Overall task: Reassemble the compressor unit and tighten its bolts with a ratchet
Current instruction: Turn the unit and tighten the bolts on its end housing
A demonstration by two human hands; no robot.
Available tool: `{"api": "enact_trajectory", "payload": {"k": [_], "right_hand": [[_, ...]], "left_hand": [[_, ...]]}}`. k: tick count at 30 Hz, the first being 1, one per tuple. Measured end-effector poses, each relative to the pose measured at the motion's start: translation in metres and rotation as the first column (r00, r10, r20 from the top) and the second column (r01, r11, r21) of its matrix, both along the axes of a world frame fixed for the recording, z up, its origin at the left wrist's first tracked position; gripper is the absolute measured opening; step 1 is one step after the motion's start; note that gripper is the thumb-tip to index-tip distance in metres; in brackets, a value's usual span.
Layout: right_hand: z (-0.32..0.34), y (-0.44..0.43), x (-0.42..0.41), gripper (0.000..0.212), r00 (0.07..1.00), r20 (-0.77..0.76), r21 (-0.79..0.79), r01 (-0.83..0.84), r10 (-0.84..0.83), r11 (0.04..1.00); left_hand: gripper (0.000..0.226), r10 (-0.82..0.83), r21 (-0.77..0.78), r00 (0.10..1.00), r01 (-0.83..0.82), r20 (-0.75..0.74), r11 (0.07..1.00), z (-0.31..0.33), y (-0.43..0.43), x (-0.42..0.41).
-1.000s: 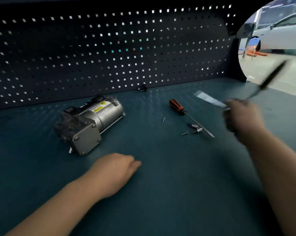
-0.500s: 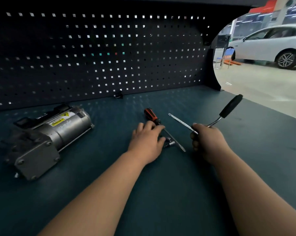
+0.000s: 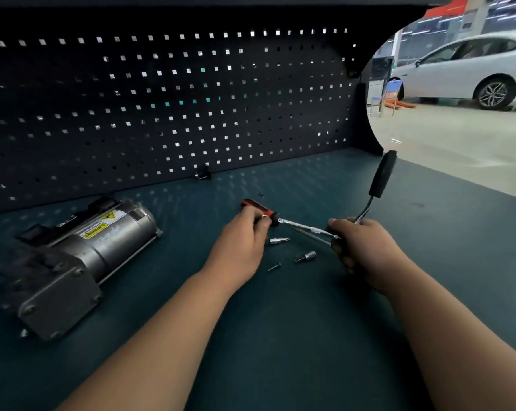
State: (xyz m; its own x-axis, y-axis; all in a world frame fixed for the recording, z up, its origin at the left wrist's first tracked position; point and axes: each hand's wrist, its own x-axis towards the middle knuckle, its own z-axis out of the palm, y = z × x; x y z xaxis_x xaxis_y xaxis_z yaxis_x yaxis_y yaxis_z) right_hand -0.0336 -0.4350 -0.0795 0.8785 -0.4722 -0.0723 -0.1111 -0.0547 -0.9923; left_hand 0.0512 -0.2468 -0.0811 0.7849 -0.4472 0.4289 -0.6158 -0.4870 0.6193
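The right hand (image 3: 366,253) is closed around the head end of the ratchet (image 3: 382,175), whose black grip points up and away. The left hand (image 3: 242,244) curls its fingers at the red screwdriver (image 3: 255,206); I cannot tell whether it grips. The compressor (image 3: 81,256) lies on the table (image 3: 280,336), well left of both hands.

A single wide-angle view from the person's head looks forward and down across the bench (image 3: 280,351), close enough that both forearms (image 3: 150,345) fill the near edge. It faces the pegboard (image 3: 161,99) at the far side; a workshop floor (image 3: 458,137) opens far right.
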Motion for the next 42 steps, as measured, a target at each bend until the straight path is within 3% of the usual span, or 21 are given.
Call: {"api": "enact_trajectory", "payload": {"k": [5, 9, 14, 17, 19, 21, 24, 26, 29, 31, 35, 38, 40, 42], "right_hand": [[0.004, 0.016, -0.003, 0.03, 0.993, -0.024, -0.001, -0.119, 0.119, 0.993], [0.002, 0.033, -0.003, 0.031, 0.978, -0.06, -0.056, -0.202, 0.198, 0.978], [0.002, 0.038, -0.007, 0.039, 0.957, -0.112, -0.177, -0.286, 0.269, 0.942], [0.003, 0.039, -0.008, 0.041, 0.95, -0.123, -0.238, -0.308, 0.286, 0.921], [0.004, 0.041, -0.008, 0.039, 0.951, -0.119, -0.26, -0.308, 0.286, 0.915], [0.004, 0.041, -0.008, 0.038, 0.949, -0.135, -0.356, -0.316, 0.287, 0.879], [0.006, 0.044, -0.009, 0.038, 0.944, -0.152, -0.462, -0.331, 0.294, 0.822], [0.007, 0.045, -0.009, 0.041, 0.938, -0.181, -0.405, -0.344, 0.294, 0.847], [0.01, 0.046, -0.011, 0.04, 0.905, -0.266, -0.102, -0.37, 0.333, 0.923], [0.011, 0.045, -0.014, 0.04, 0.88, -0.307, 0.01, -0.377, 0.361, 0.926], [0.013, 0.043, -0.016, 0.043, 0.861, -0.328, 0.072, -0.387, 0.388, 0.919], [0.016, 0.046, -0.016, 0.037, 0.862, -0.329, 0.045, -0.394, 0.386, 0.918], [0.017, 0.046, -0.016, 0.034, 0.856, -0.338, 0.027, -0.407, 0.391, 0.913], [0.017, 0.04, -0.016, 0.033, 0.857, -0.324, 0.069, -0.401, 0.401, 0.913]], "left_hand": [[0.01, -0.064, 0.205, 0.992, 0.085, -0.105, 0.975, 0.004, 0.051, -0.019], [0.011, -0.164, 0.21, 0.978, 0.189, -0.13, 0.959, -0.003, 0.058, -0.039], [0.019, -0.151, 0.108, 0.97, 0.174, -0.193, 0.979, -0.013, 0.064, -0.036], [0.027, -0.223, -0.103, 0.886, 0.198, -0.406, 0.975, -0.015, 0.067, -0.036], [0.028, -0.25, -0.144, 0.834, 0.205, -0.492, 0.968, -0.014, 0.068, -0.037], [0.026, -0.217, -0.044, 0.843, 0.225, -0.492, 0.973, -0.009, 0.07, -0.038], [0.028, -0.174, 0.235, 0.905, 0.28, -0.388, 0.931, -0.001, 0.074, -0.04], [0.027, -0.168, 0.343, 0.93, 0.282, -0.327, 0.896, 0.001, 0.076, -0.044], [0.022, -0.172, 0.297, 0.946, 0.254, -0.276, 0.92, 0.005, 0.076, -0.053], [0.016, -0.188, 0.268, 0.957, 0.244, -0.22, 0.932, 0.005, 0.075, -0.057], [0.008, -0.235, 0.201, 0.957, 0.268, -0.17, 0.942, 0.006, 0.071, -0.062], [0.006, -0.235, 0.233, 0.958, 0.269, -0.164, 0.935, 0.003, 0.071, -0.064], [0.008, -0.234, 0.272, 0.955, 0.277, -0.18, 0.922, 0.0, 0.071, -0.064], [0.005, -0.246, 0.175, 0.933, 0.297, -0.262, 0.939, 0.0, 0.064, -0.062]]}}
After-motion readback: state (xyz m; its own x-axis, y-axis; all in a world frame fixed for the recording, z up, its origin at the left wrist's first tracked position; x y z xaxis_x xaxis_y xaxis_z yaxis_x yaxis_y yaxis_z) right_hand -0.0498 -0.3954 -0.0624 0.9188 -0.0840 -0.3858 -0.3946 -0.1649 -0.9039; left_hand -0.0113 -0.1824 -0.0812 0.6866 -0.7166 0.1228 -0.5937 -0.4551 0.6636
